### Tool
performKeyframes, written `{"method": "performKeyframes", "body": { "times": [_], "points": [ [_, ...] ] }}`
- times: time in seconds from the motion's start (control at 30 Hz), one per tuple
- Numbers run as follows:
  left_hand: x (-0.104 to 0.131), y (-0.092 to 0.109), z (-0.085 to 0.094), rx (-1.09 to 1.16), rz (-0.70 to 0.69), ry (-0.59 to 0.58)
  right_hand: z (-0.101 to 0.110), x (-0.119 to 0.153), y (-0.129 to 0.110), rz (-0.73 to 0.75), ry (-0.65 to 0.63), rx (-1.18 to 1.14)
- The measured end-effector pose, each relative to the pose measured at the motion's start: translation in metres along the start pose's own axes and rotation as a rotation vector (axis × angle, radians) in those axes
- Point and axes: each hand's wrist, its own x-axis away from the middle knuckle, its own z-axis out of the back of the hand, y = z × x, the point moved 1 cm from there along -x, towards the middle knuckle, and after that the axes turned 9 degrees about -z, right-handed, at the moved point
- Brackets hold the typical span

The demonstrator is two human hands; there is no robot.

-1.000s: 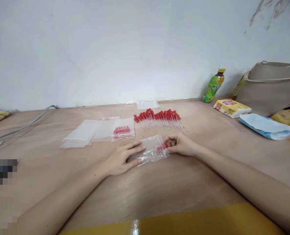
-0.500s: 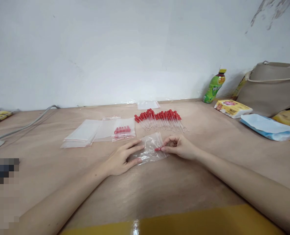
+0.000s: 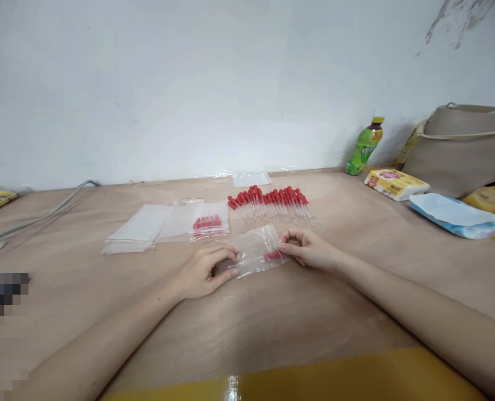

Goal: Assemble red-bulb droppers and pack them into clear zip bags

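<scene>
A clear zip bag [image 3: 251,250] lies on the brown table between my hands, with a red-capped dropper [image 3: 271,255] inside near its right end. My left hand [image 3: 209,270] rests at the bag's left end, thumb and fingers apart with the bag's edge between them. At the right end, my right hand [image 3: 308,248] is closed, its thumb and forefinger pinching the bag's edge beside the red cap. Behind the bag is a row of red-capped clear droppers [image 3: 270,203]. To the left, several red caps show in a filled bag [image 3: 207,221].
Flat bags [image 3: 136,227] are stacked at the left, and more bags [image 3: 251,179] lie by the wall. A grey cable [image 3: 59,206] runs at far left. On the right are a green bottle [image 3: 362,149], tissue pack [image 3: 397,185], blue-white packet [image 3: 458,216] and grey handbag [image 3: 460,147].
The red cap now lies deeper under the plastic. My right thumb and forefinger have moved onto the bag's edge. My left hand has shifted slightly left, and the bag lies flatter.
</scene>
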Motion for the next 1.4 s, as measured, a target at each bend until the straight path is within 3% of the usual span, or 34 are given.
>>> {"method": "performKeyframes", "body": {
  "times": [0.23,0.53,0.83,0.93,1.13,1.2,1.4],
  "points": [
    [-0.002,0.001,0.000,0.031,-0.007,-0.007,0.002,-0.003,0.005,-0.031,0.084,0.016],
    [0.000,-0.001,0.000,0.004,-0.015,-0.030,0.000,0.000,-0.002,-0.032,-0.051,0.013],
    [0.001,-0.008,-0.003,0.027,0.001,-0.162,0.003,0.004,-0.008,0.033,-0.278,0.088],
    [0.001,-0.008,-0.002,0.046,0.010,-0.156,0.003,0.000,-0.004,0.007,-0.158,0.119],
    [0.002,-0.010,-0.002,0.063,0.019,-0.178,0.022,-0.029,-0.001,0.237,0.377,0.416],
    [0.002,-0.011,-0.002,0.066,0.026,-0.181,0.028,-0.042,-0.007,0.253,0.509,0.539],
    [0.003,-0.011,-0.002,0.052,0.024,-0.207,0.020,-0.086,-0.042,0.201,0.660,0.769]
  ]
}}
